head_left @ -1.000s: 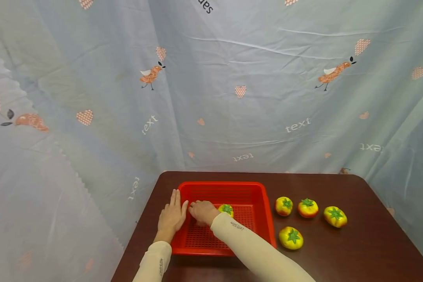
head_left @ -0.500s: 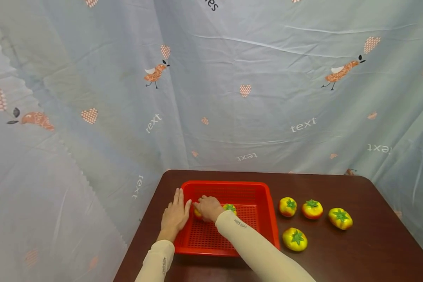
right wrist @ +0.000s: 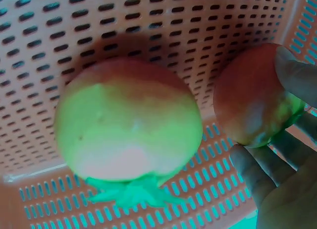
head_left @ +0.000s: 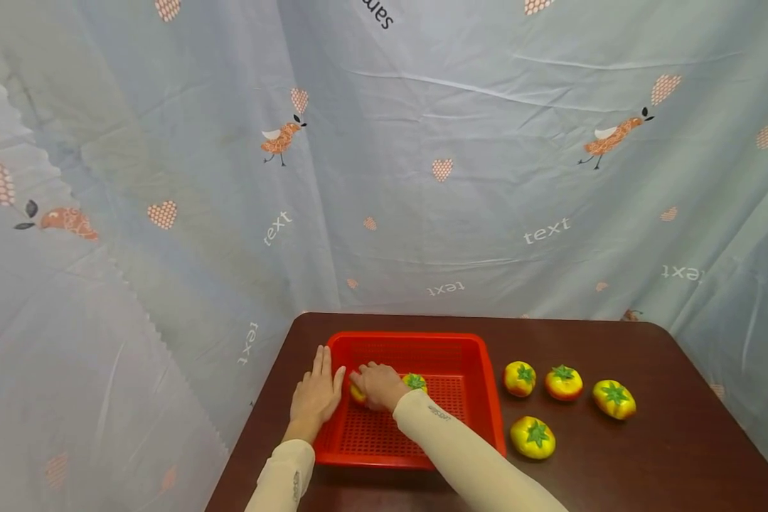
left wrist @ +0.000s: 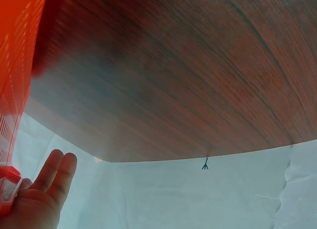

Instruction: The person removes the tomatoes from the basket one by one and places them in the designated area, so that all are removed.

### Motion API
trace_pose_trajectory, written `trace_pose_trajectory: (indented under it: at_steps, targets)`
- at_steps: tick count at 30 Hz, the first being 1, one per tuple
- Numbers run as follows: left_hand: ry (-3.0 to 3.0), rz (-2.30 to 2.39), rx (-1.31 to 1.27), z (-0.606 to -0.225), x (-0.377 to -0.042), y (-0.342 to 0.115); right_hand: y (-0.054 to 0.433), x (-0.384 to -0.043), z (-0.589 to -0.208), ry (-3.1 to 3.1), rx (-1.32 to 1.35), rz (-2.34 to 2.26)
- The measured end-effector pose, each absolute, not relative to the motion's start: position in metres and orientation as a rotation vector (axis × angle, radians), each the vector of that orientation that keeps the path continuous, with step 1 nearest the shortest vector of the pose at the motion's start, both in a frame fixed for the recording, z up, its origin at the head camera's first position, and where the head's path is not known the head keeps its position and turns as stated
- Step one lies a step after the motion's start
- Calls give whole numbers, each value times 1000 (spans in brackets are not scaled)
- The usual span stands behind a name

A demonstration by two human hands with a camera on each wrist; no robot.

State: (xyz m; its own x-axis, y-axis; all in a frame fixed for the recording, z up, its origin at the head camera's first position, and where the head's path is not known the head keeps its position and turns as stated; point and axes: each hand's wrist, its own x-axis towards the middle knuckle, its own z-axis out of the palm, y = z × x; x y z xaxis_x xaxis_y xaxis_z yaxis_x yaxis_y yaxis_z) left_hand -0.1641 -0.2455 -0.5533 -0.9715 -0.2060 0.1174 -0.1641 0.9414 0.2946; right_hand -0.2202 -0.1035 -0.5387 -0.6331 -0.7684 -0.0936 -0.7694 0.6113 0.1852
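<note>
A red plastic basket (head_left: pixel 409 335) with slotted walls stands on the dark table. My left hand (head_left: pixel 313 397) lies along its left rim, fingers straight and thumb at the rim. Inside, near the left wall, my right hand (head_left: pixel 382 387) holds a yellow-red tomato (right wrist: pixel 250 97), the thumb on one side and fingers on the other. Most of that tomato is hidden under the hand in the head view. A second tomato (right wrist: pixel 126 125) with a green leafy top lies in the basket beside the right hand, partly covered by the wrist in the head view.
To the right of the basket, several more tomatoes (head_left: pixel 564 384) lie on the dark wood table (head_left: pixel 678 455). One tomato (head_left: pixel 533 437) sits close to the basket's right wall. A patterned grey-blue curtain (head_left: pixel 384 178) hangs behind and left of the table.
My right hand has shifted slightly right, away from the basket's left wall, and the tomato in it now shows beside the fingers. The left hand keeps its place on the rim.
</note>
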Motion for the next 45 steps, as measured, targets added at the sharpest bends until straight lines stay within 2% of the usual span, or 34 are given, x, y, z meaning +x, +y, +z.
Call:
trace_pose_trajectory:
  at_steps: [16, 26, 45]
  targets:
    - [-2966, -414, 281, -552, -164, -246, -73, -228, -501, 2861, -1436, 195]
    - [-2966, -454, 270, -553, -165, -247, -23, -242, -468, 2905, -1408, 17]
    - [-2955, -441, 247, -553, -164, -248, 66, -257, -445, 3050, -1403, -311]
